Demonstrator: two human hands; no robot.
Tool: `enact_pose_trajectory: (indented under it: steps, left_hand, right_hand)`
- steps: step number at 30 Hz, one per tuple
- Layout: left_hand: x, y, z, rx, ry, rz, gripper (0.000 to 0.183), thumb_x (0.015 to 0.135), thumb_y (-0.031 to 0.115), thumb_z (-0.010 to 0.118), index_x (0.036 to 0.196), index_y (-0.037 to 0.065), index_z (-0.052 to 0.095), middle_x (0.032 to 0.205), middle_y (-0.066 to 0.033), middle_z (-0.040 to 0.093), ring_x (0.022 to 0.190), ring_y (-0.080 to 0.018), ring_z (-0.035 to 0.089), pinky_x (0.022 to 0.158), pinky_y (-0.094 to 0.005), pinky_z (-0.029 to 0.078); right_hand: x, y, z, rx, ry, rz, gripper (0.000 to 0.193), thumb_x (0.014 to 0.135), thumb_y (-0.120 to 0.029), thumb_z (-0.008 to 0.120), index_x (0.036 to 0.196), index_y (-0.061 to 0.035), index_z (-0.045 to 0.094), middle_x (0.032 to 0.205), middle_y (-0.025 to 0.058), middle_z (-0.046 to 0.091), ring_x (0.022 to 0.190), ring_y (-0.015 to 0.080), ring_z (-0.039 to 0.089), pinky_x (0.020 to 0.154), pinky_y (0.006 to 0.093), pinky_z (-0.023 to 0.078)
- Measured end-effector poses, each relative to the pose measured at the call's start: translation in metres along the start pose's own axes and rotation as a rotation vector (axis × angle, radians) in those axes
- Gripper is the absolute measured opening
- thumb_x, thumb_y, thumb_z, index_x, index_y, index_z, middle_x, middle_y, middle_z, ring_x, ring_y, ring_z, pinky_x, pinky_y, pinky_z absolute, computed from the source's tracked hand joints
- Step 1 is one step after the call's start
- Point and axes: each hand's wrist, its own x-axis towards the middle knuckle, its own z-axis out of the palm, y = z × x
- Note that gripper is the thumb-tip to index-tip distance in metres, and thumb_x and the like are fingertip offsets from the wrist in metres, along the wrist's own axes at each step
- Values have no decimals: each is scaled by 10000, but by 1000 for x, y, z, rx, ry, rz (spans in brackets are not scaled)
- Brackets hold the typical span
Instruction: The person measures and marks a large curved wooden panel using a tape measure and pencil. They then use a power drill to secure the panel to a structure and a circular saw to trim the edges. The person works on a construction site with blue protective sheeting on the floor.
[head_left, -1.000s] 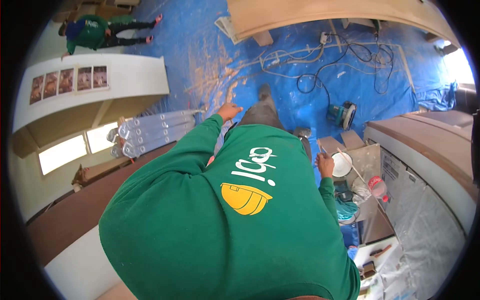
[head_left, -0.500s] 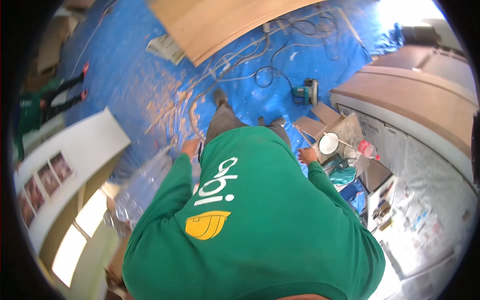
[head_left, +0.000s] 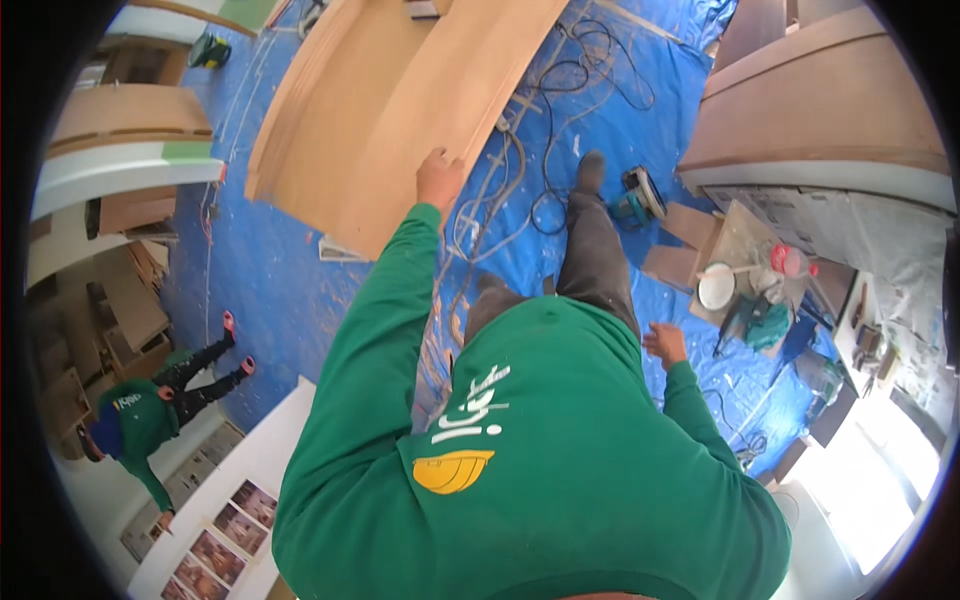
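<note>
My left hand reaches forward over the near right part of a large light-brown wooden panel. Its fingers look apart with nothing in them; whether they touch the wood I cannot tell. Low at my right side hangs my right hand, fingers spread and empty. A teal power tool lies on the blue sheet ahead of it. Beyond the right hand, a white round container with a stick across it stands by an opened cardboard box.
Black cables and a grey hose cross the blue sheet beside my feet. Plastic-wrapped furniture with a brown top stands on the right. At left, another person in green is beside a white board with pictures.
I have stepped forward and turned, so the wooden panel is nearer. My left arm has swung from my side out over it; my right hand stays low.
</note>
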Motion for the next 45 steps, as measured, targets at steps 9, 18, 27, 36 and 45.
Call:
enact_pose_trajectory:
  steps: [9,18,27,36,45]
  left_hand:
    - [310,157,127,12,144,103,808,1006,438,651,1582,-83,430,1610,-356,453,1524,-489,404,1281,-515,316]
    - [428,210,202,267,257,-13,784,1174,474,369,1681,-94,180,1772,-287,169,1656,-407,148,1357,-457,121]
    - [456,229,193,413,171,15,623,1164,287,345,1622,-135,339,1735,-322,262,1646,-436,202,1331,-504,163]
    - [453,197,177,357,189,-24,665,1058,241,528,1624,-76,382,1708,-381,250,1591,-573,231,1293,-618,214]
    - [439,234,175,416,294,-40,680,1042,282,573,1599,-71,407,1664,-369,330,1552,-566,297,1278,-606,263]
  right_hand:
    - [279,-186,19,-459,43,-162,351,997,-360,672,1019,-20,759,928,197,773,770,311,769,701,459,595]
    - [567,-586,225,-675,213,-673,504,962,-451,685,1123,26,663,1135,316,725,1109,516,675,948,600,534]
    - [757,-824,429,-982,181,-844,458,990,-422,696,1160,3,671,1078,246,698,971,436,645,843,536,513]
    - [791,-831,416,-1023,-23,-790,402,994,-412,717,1078,-21,679,882,147,648,726,300,586,645,434,455]
    - [606,-757,274,-127,-301,-138,361,997,-403,737,997,-45,688,686,48,598,482,163,526,446,332,396]
